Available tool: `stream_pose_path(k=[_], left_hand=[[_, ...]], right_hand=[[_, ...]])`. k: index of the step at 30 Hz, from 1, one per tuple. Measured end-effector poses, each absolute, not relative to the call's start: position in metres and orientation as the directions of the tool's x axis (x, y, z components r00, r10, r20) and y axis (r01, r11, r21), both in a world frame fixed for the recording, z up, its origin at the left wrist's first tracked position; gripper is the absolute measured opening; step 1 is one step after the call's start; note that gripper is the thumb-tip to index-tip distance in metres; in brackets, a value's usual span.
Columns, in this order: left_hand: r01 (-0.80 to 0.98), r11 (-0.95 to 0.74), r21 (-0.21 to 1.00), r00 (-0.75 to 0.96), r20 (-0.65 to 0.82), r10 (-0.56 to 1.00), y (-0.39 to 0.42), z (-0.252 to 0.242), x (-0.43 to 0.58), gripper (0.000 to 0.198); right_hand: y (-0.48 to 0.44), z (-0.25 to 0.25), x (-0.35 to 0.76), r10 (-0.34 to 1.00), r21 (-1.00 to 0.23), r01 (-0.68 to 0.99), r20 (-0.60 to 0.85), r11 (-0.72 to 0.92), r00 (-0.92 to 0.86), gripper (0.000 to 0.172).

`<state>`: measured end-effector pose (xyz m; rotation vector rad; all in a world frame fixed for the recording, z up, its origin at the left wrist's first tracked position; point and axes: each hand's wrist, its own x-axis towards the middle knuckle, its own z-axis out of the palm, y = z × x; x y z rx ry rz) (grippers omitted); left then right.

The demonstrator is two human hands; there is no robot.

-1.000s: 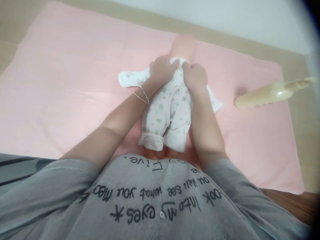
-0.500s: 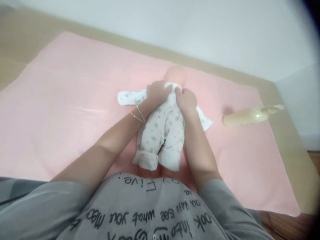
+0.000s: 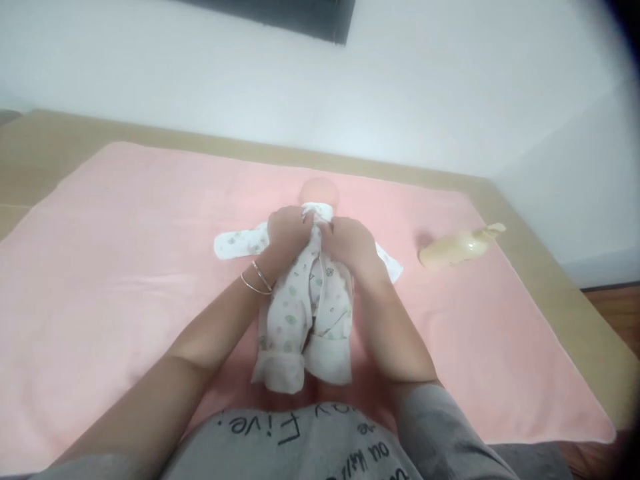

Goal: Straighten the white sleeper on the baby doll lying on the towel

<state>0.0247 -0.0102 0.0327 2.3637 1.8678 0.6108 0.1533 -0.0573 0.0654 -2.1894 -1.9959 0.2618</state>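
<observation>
A baby doll (image 3: 320, 191) lies on its back on a pink mat (image 3: 150, 200), head away from me. It wears a white baby romper (image 3: 287, 313) printed with small leaves; one sleeve spreads out to each side, and the legs point towards me. At the chest, just below the collar, my left hand (image 3: 291, 233) is closed on one front edge of the romper. Right beside it, my right hand (image 3: 350, 241) grips the other front edge, the two hands nearly meeting. Below them the front parts in a narrow gap. My fingertips are partly hidden.
A pale yellow pump bottle (image 3: 453, 250) lies on its side on the mat to the right. Under the mat is a light wooden table (image 3: 435, 175), with a white wall (image 3: 250, 100) behind it. A dark panel (image 3: 300, 17) shows on the wall.
The view has tilted up, so more wall shows and the doll sits lower. My hands have come closer together at the romper's front, drawing the two edges together.
</observation>
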Motion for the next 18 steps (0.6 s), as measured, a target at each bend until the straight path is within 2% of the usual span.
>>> stream_pose_path(k=[3, 5, 7, 12, 14, 18], left_hand=[[0.934, -0.279, 0.223, 0.211, 0.287, 0.934, -0.018, 0.038, 0.027, 0.044], [0.930, -0.294, 0.222, 0.226, 0.287, 0.931, -0.018, 0.039, 0.026, 0.042], [0.920, -0.290, 0.263, 0.223, 0.256, 0.941, -0.013, 0.038, 0.022, 0.039], [0.901, -0.242, 0.359, 0.232, 0.070, 0.970, 0.007, 0.033, 0.012, 0.042], [0.893, -0.276, 0.354, 0.256, 0.104, 0.961, 0.009, 0.032, 0.012, 0.040], [0.888, -0.376, 0.264, 0.305, 0.275, 0.912, 0.004, 0.032, 0.019, 0.032]], right_hand=[[-0.044, 0.055, 0.158, 0.990, -0.312, 0.940, -0.059, -0.139, 0.127, 0.060], [-0.037, 0.050, 0.160, 0.984, -0.344, 0.922, -0.092, -0.176, 0.153, 0.061], [-0.037, 0.050, 0.158, 0.984, -0.330, 0.927, -0.078, -0.176, 0.159, 0.059], [-0.047, 0.055, 0.149, 0.996, -0.237, 0.970, 0.050, -0.064, 0.078, 0.048], [-0.044, 0.053, 0.150, 0.995, -0.258, 0.963, 0.035, -0.078, 0.090, 0.049], [-0.034, 0.048, 0.160, 0.983, -0.343, 0.921, -0.101, -0.182, 0.157, 0.057]])
